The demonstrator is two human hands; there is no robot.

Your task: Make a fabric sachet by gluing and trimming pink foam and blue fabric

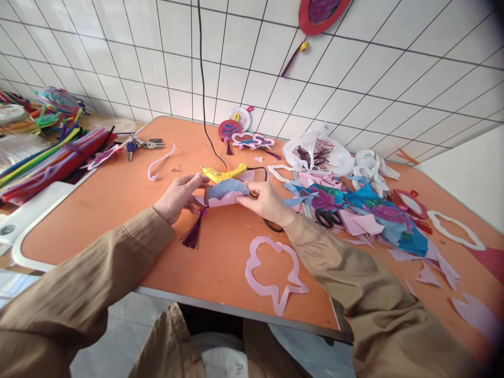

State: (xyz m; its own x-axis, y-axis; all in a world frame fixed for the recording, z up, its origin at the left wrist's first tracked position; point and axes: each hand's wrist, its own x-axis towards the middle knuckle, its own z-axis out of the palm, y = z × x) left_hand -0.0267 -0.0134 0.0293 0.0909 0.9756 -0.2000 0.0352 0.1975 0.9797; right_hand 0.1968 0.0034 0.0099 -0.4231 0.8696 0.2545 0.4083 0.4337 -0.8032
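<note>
White-tiled wall (pixel 137 79) behind an orange counter (pixel 220 262). At far left, colourful pipe cleaners (pixel 55 165), then keys (pixel 133 148). Left hand (pixel 179 197) with half-open fingers at one end of a blue-and-pink piece (pixel 224 199), grip unclear; over the counter, before a yellow glue gun (pixel 226 174). Pinched at its other end by the right hand's (pixel 270 202) closed fingers. Farther right, fabric scraps (pixel 409 239).

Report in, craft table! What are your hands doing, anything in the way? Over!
Left hand, right hand: holding the blue-and-pink craft piece by its ends. Purple tassel at left end. Yellow glue gun close behind, could get in the way.
</note>
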